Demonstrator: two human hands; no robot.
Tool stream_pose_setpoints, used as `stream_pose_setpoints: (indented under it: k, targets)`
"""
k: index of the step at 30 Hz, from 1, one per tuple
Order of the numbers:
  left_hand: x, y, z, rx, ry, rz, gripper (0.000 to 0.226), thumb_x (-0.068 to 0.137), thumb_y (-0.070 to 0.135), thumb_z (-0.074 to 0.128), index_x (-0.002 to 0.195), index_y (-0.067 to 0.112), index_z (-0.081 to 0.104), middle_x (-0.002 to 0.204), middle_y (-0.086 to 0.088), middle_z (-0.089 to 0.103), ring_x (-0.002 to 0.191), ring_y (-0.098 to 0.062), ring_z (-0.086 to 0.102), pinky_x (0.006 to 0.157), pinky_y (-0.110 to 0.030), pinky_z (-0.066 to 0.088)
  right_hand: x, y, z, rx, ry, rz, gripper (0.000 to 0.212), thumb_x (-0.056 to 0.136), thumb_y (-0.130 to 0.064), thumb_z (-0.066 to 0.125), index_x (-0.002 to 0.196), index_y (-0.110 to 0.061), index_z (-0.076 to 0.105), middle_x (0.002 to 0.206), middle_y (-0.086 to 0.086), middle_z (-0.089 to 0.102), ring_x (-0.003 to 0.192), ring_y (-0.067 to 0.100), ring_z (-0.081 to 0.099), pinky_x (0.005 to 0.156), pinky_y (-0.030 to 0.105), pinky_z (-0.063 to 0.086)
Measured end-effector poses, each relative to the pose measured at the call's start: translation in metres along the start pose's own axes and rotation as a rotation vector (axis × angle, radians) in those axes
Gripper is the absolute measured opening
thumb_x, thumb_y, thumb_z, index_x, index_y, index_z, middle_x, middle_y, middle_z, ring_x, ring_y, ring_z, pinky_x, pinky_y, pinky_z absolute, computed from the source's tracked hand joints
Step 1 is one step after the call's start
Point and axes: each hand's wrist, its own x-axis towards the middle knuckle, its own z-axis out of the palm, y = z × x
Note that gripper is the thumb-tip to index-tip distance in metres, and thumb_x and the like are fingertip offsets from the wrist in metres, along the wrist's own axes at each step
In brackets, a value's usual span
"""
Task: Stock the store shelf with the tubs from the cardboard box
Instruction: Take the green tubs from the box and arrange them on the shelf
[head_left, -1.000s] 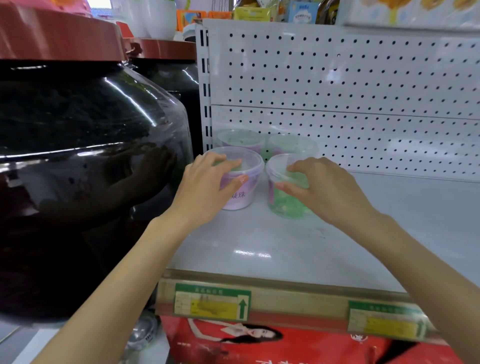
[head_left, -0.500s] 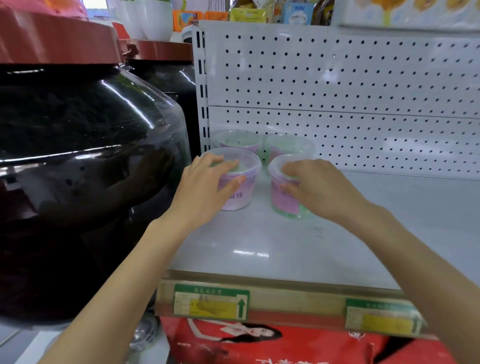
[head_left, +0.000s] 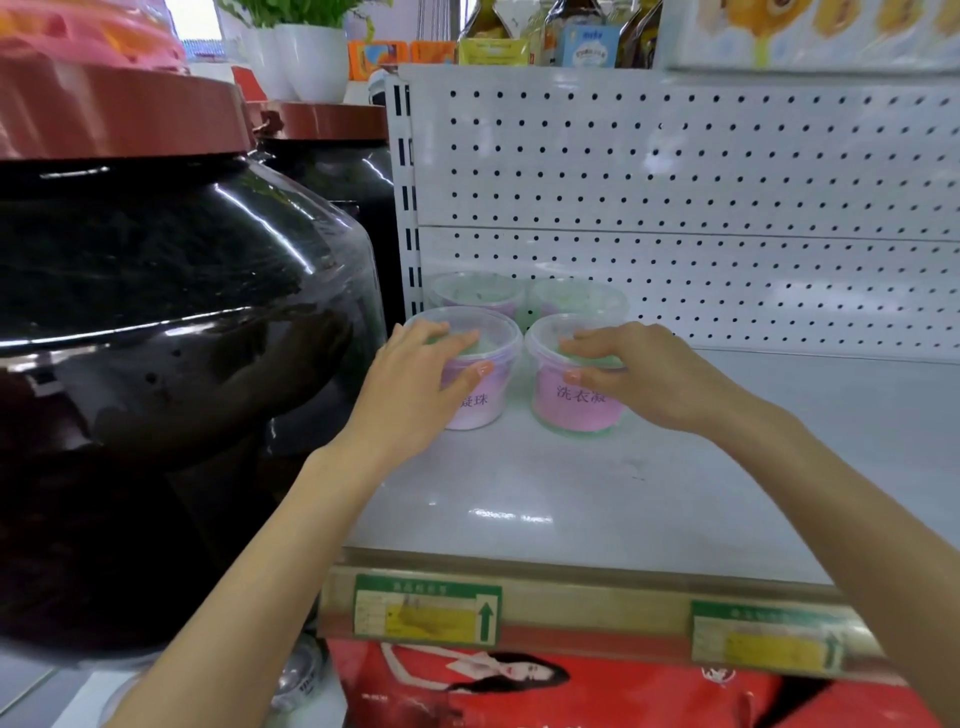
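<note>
Now | left hand (head_left: 415, 384) grips left tub (head_left: 480, 410) | right hand (head_left: 644, 374) grips right tub (head_left: 576, 415)

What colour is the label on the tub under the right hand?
The label is pink; head view.

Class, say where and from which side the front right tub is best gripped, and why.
Grip the front right tub round its lid rim, from above and in front: it stands upright, with the front left tub beside it and a rear tub behind.

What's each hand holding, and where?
Left hand grips the front left tub at its lid, thumb on the wall; right hand grips the front right tub likewise.
</note>
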Motion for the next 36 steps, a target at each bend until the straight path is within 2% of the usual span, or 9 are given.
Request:
stream_pose_setpoints:
  k: [7, 12, 17, 20, 26, 28, 31, 34, 36]
  targets:
    - [-0.002, 0.006, 0.005, 0.018, 0.061, -0.01, 0.046, 0.09, 0.042, 0.051, 0.131, 0.023, 0.053, 0.132, -0.004, 0.048, 0.121, -0.022, 0.04, 0.105, -0.038, 0.032, 0.0, 0.005, 0.003, -0.109, 0.035, -0.04, 0.045, 0.089, -0.036, 0.058, 0.133, -0.029, 0.05, 0.141, -0.01, 0.048, 0.13, 0.018, 0.043, 0.105, 0.037, 0.033]
    - [-0.002, 0.007, 0.01, 0.037, 0.099, -0.007, 0.045, 0.09, 0.042, 0.052, 0.13, 0.02, 0.055, 0.13, -0.004, 0.05, 0.123, -0.022, 0.041, 0.104, -0.039, 0.034, 0.002, 0.005, 0.004, -0.07, 0.075, -0.039, 0.044, 0.087, -0.039, 0.061, 0.13, -0.03, 0.054, 0.14, -0.011, 0.049, 0.129, 0.015, 0.044, 0.105, 0.036, 0.032]
    - [-0.002, 0.005, 0.013, -0.004, 0.094, 0.019, 0.046, 0.091, 0.042, 0.049, 0.13, 0.017, 0.054, 0.136, -0.004, 0.046, 0.132, -0.02, 0.034, 0.115, -0.04, 0.017, -0.002, 0.007, 0.006, -0.065, 0.117, -0.024, 0.044, 0.086, -0.044, 0.059, 0.128, -0.036, 0.054, 0.142, -0.014, 0.045, 0.129, 0.016, 0.044, 0.099, 0.029, 0.033]
    - [-0.002, 0.004, 0.013, -0.028, 0.084, 0.023, 0.048, 0.091, 0.044, 0.048, 0.131, 0.017, 0.053, 0.137, -0.003, 0.045, 0.133, -0.019, 0.032, 0.115, -0.035, 0.008, -0.003, 0.008, 0.006, -0.083, 0.133, -0.044, 0.043, 0.087, -0.043, 0.058, 0.129, -0.037, 0.054, 0.142, -0.013, 0.045, 0.129, 0.016, 0.044, 0.097, 0.027, 0.032]
    - [-0.002, 0.008, 0.01, 0.031, 0.058, 0.017, 0.048, 0.092, 0.045, 0.046, 0.133, 0.021, 0.049, 0.141, 0.001, 0.043, 0.136, -0.016, 0.029, 0.114, -0.037, -0.003, -0.004, 0.013, 0.01, -0.047, 0.147, -0.148, 0.042, 0.086, -0.034, 0.063, 0.126, -0.024, 0.058, 0.131, -0.005, 0.058, 0.124, 0.021, 0.049, 0.101, 0.035, 0.036]
    - [-0.003, 0.014, 0.006, 0.085, 0.074, 0.035, 0.048, 0.09, 0.047, 0.048, 0.133, 0.025, 0.048, 0.14, 0.006, 0.043, 0.138, -0.013, 0.025, 0.113, -0.043, -0.01, -0.008, 0.019, 0.01, 0.065, 0.143, -0.155, 0.049, 0.086, -0.033, 0.063, 0.133, -0.022, 0.052, 0.14, -0.006, 0.049, 0.132, 0.014, 0.039, 0.107, 0.022, 0.026]
    - [-0.001, 0.035, 0.0, 0.056, 0.104, 0.131, 0.055, 0.084, 0.056, 0.044, 0.129, 0.025, 0.052, 0.135, 0.006, 0.049, 0.134, -0.015, 0.035, 0.115, -0.048, 0.002, -0.021, 0.03, 0.003, 0.095, 0.198, -0.17, 0.058, 0.087, -0.035, 0.062, 0.14, -0.025, 0.042, 0.149, -0.01, 0.036, 0.139, 0.004, 0.025, 0.11, 0.015, 0.013]
    - [0.002, 0.073, 0.003, -0.008, 0.102, 0.219, 0.056, 0.083, 0.055, 0.045, 0.127, 0.021, 0.054, 0.132, 0.001, 0.054, 0.126, -0.018, 0.045, 0.112, -0.041, 0.023, -0.047, 0.051, -0.013, 0.021, 0.244, -0.16, 0.057, 0.087, -0.041, 0.058, 0.14, -0.026, 0.042, 0.148, -0.009, 0.036, 0.139, 0.006, 0.026, 0.113, 0.02, 0.014]
    - [-0.001, 0.105, 0.011, 0.011, 0.081, 0.281, 0.061, 0.082, 0.059, 0.037, 0.128, 0.022, 0.054, 0.132, 0.001, 0.054, 0.125, -0.018, 0.045, 0.111, -0.041, 0.021, -0.07, 0.074, -0.028, -0.064, 0.217, -0.111, 0.058, 0.087, -0.047, 0.052, 0.141, -0.032, 0.038, 0.15, -0.01, 0.032, 0.14, 0.009, 0.025, 0.115, 0.026, 0.015]
